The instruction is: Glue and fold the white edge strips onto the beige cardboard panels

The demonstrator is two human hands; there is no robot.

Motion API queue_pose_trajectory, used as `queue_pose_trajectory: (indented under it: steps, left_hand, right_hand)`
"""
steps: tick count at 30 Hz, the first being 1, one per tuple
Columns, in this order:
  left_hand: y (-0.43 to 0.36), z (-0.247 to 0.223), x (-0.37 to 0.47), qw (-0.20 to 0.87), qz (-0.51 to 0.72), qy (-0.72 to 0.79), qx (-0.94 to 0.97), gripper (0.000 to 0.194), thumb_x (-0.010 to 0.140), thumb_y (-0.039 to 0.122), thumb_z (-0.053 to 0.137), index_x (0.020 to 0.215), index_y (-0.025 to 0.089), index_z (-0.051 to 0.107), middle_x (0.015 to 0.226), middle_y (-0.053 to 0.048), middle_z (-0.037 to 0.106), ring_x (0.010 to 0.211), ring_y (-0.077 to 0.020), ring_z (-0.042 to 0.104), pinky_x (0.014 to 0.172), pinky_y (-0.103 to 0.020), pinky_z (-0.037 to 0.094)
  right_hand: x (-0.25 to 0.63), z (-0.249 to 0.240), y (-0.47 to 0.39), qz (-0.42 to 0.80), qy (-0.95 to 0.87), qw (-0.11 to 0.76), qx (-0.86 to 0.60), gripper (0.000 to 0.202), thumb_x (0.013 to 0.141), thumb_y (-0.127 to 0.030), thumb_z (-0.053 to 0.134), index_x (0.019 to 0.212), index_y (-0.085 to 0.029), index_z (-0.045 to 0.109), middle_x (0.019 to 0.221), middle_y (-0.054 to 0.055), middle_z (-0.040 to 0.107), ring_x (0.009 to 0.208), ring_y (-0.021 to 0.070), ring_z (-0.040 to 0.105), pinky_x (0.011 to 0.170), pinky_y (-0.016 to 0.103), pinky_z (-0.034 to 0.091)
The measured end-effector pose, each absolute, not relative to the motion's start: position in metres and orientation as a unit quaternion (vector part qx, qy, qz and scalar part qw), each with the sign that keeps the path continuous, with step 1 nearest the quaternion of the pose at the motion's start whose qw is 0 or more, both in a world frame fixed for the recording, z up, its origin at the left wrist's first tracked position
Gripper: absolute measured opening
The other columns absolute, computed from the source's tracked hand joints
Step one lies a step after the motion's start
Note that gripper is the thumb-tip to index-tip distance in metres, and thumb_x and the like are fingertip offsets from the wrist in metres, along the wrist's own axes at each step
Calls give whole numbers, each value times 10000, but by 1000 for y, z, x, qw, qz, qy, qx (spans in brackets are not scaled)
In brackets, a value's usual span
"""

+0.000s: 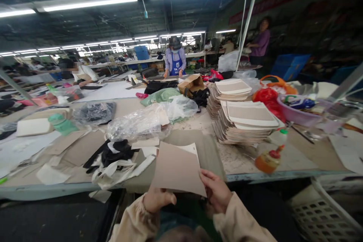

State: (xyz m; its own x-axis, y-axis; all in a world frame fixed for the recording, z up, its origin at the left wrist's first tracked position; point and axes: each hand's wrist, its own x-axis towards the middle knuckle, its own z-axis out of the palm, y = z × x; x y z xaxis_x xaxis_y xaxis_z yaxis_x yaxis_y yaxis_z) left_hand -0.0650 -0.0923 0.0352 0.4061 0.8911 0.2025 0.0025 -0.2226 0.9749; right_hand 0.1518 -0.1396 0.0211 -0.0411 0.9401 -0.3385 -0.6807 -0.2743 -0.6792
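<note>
Keeping to the front edge of the worktop (246, 176), left to right. Black and white scraps (115, 159) lie near that edge, left of my work; probably pushed aside to be out of the way. They crowd my left side, so a sideways sweep there could drag them.

Left hand (157, 199) at the panel's lower left corner, thumb standing off it; fingers partly hidden, cannot tell if that grip closes. Likely there to steady or support.

Beige panel (178, 166) in front of me, its near end reaching past the front edge, over a grey-green mat (208, 147). White piece (193, 149) shows behind its far right corner; cannot tell if joined.

Right hand (217, 191) pinches the panel's lower right side, perhaps to leave its face uncovered. Room seems easiest toward me, off the edge. Farther right, panel stacks (249, 121) sit back from the edge; glue bottle (267, 162) near it, a knock risk for my right elbow.
</note>
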Motion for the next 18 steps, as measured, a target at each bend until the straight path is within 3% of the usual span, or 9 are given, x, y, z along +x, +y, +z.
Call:
queue_pose_trajectory:
  steps: [3,5,9,12,15,18]
  left_hand:
    - [-73,12,-70,474,426,427,642,943,575,546,744,1391,294,344,1448,-89,349,1342,-321,287,1057,-461,337]
    - [-56,-9,-74,388,393,535,639,804,644,518,689,1362,297,402,1455,-79,330,1363,-301,247,1036,-452,366]
    - [-29,-37,-75,319,290,578,693,547,715,471,569,1193,207,605,1273,-112,536,1219,-285,471,976,-410,431]
    - [-25,-42,-69,325,247,557,723,356,739,372,516,1003,223,703,1036,-63,682,994,-219,623,909,-315,477]
    - [-32,-45,-67,333,252,552,722,270,747,321,505,879,242,727,902,-21,717,901,-191,652,845,-253,498]
    - [-42,-54,-73,358,264,531,722,254,747,386,551,888,278,732,888,1,721,858,-180,663,790,-219,515]
  right_hand:
    - [184,18,-130,664,-133,624,-390,375,566,-347,860,867,-184,707,730,35,706,579,132,628,543,215,499]
    - [203,16,-125,647,-120,639,-398,367,547,-316,873,850,-186,709,724,30,710,557,123,625,514,196,490]
    - [217,16,-120,623,-107,662,-402,360,543,-276,879,848,-183,712,752,33,718,599,120,644,535,172,493]
    - [214,19,-118,625,-114,663,-396,354,558,-281,872,858,-182,712,775,40,721,642,134,658,577,188,509]
    - [211,18,-114,635,-142,645,-401,382,548,-308,873,869,-178,710,791,52,719,662,162,666,580,219,515]
    - [211,14,-110,641,-169,626,-411,370,563,-356,859,851,-178,710,772,53,715,637,167,659,574,238,506]
